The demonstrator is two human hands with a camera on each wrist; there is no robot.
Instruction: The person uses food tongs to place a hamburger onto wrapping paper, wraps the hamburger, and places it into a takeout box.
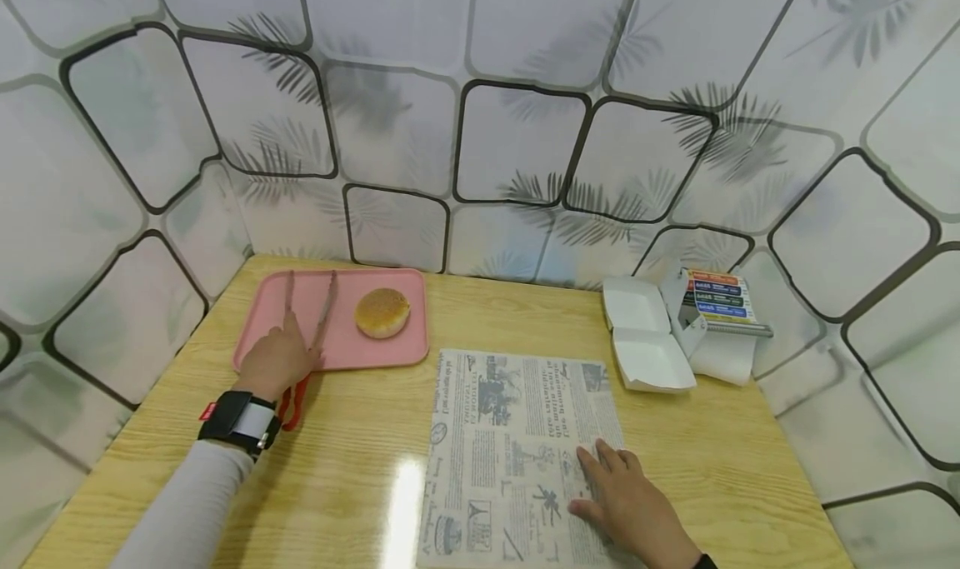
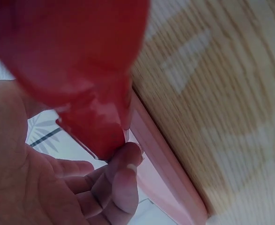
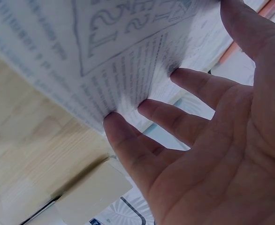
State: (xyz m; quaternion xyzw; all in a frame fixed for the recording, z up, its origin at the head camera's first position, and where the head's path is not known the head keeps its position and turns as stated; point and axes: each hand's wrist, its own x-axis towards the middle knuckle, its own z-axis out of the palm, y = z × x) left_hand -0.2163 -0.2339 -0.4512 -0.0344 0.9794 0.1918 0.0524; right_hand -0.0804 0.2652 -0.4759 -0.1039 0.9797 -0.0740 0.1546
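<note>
At the left, my left hand [image 1: 276,356] reaches over the near edge of a pink tray [image 1: 258,327]. It grips a pair of tongs with two metal arms [image 1: 326,312] spread apart and red ends [image 2: 76,61], which hang towards me past the tray's edge. Curled fingertips [image 2: 128,164] meet the narrow part of the red piece in the left wrist view. A round golden bun [image 1: 382,312] lies on the tray. My right hand [image 1: 630,502] has its fingers spread, with fingertips resting on printed newspaper-style paper [image 1: 517,452] flat on the table.
At the back right stands an open white clamshell box [image 1: 651,361]. Next to it is a dispenser with a roll of coloured labels [image 1: 720,298]. A patterned curtain [image 1: 405,136] rises behind the wooden table [image 1: 352,486].
</note>
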